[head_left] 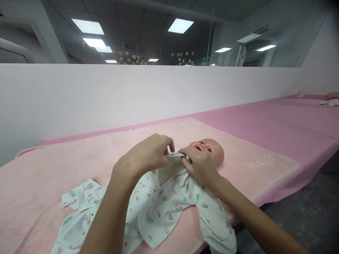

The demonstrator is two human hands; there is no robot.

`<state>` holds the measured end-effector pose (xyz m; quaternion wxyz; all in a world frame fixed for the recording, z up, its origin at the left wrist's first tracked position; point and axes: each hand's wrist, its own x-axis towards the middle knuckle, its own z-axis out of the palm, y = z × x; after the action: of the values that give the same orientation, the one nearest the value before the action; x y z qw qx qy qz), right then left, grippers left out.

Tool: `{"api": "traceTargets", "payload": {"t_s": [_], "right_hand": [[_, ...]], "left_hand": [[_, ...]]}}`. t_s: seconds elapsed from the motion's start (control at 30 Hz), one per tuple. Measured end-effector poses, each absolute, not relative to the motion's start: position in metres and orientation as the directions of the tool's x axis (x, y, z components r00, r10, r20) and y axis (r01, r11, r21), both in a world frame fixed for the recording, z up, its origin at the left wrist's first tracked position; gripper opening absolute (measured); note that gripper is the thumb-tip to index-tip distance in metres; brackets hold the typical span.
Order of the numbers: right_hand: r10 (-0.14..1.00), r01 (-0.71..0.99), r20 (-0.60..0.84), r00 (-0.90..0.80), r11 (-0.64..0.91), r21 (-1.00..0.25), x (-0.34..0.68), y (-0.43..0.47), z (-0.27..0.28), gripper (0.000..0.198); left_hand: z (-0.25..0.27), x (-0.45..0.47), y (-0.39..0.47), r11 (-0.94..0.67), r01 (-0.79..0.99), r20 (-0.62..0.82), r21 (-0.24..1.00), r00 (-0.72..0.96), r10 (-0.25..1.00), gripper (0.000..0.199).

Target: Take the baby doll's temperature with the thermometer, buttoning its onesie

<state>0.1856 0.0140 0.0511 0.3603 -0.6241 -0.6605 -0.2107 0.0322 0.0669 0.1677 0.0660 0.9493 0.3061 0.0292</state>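
A baby doll [215, 150] lies on its back with its head toward the right, dressed in a white printed baby top [169, 204]. My left hand [148, 153] is at the top's raised edge, fingers curled and pinching the cloth. On the other end of that edge, close to the doll's chin, my right hand [200, 165] grips the fabric between thumb and fingers. The edge is stretched between both hands, and the cream inside of the top shows below it. Matching printed pants [82, 201] cover the doll's lower part, partly behind my left forearm.
A peach towel [106, 155] lies under the doll on a table with a pink cover [265, 123]. Behind stands a white wall [119, 95] with a window above it. Small items, including a pale cloth [329, 102], lie at the far right. The table edge drops off at right.
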Motion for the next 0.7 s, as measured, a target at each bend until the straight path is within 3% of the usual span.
{"api": "traceTargets", "payload": {"t_s": [0.13, 0.23, 0.43, 0.7], "right_hand": [[0.591, 0.981, 0.8, 0.1, 0.077, -0.179, 0.196, 0.01, 0.058, 0.026], [0.624, 0.979, 0.776, 0.092, 0.084, -0.183, 0.206, 0.005, 0.061, 0.026], [0.637, 0.973, 0.771, 0.006, 0.176, -0.153, 0.21, -0.008, 0.046, 0.025], [0.601, 0.977, 0.799, -0.014, 0.177, -0.116, 0.207, -0.029, 0.017, 0.028]], "left_hand": [[0.164, 0.03, 0.076, -0.711, 0.704, 0.022, 0.0, 0.71, 0.703, 0.043], [0.168, 0.02, 0.084, -0.674, 0.736, -0.005, 0.053, 0.676, 0.737, 0.047], [0.185, -0.01, 0.075, -0.748, 0.618, -0.181, 0.242, 0.786, 0.591, 0.034], [0.179, -0.008, 0.049, -0.805, 0.515, -0.22, 0.296, 0.856, 0.467, 0.04]]}}
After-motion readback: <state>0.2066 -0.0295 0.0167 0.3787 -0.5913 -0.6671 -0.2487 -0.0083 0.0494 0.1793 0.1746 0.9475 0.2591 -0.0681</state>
